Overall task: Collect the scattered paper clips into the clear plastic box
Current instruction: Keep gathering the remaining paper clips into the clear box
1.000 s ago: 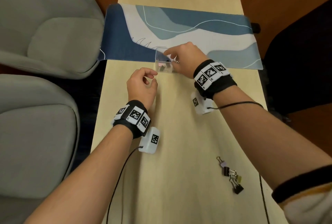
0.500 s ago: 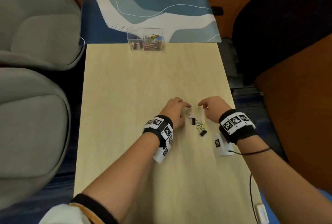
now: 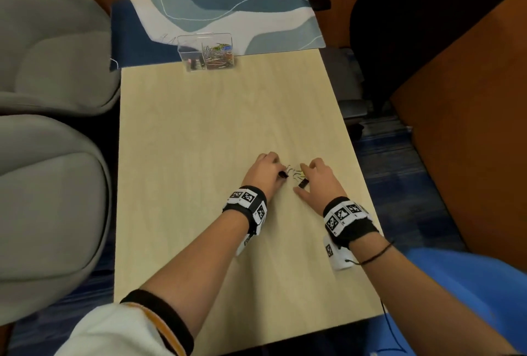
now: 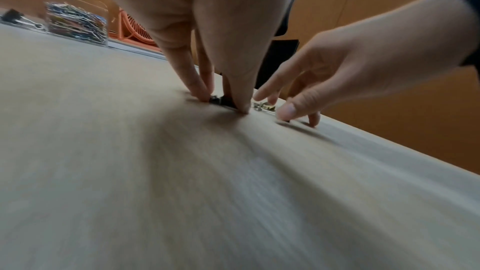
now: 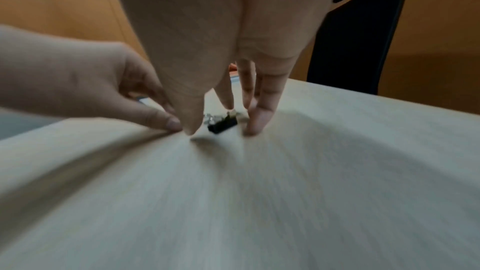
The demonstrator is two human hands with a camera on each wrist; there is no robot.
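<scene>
A small heap of binder clips (image 3: 298, 177) lies on the wooden table (image 3: 199, 127), between my two hands. My left hand (image 3: 278, 174) pinches a black binder clip (image 4: 219, 100) between thumb and fingertips, still down on the table. My right hand (image 3: 299, 183) is spread over the heap with straight fingers. Another black clip (image 5: 223, 125) lies loose between its thumb and fingertips (image 5: 255, 124). The clear plastic box (image 3: 186, 50) stands far ahead at the mat's edge, with coloured paper clips (image 3: 218, 54) in its right compartment and dark clips in its left.
A blue and white mat (image 3: 228, 19) covers the far part of the table. Grey upholstered seats (image 3: 51, 99) run along the left edge. A dark chair (image 3: 413, 27) and orange partitions stand on the right. Both wrists wear black bands with tags.
Both hands left the box and came back to the near heap of binder clips. Since half a second ago they closed in on it, and the left hand has taken hold of a black clip.
</scene>
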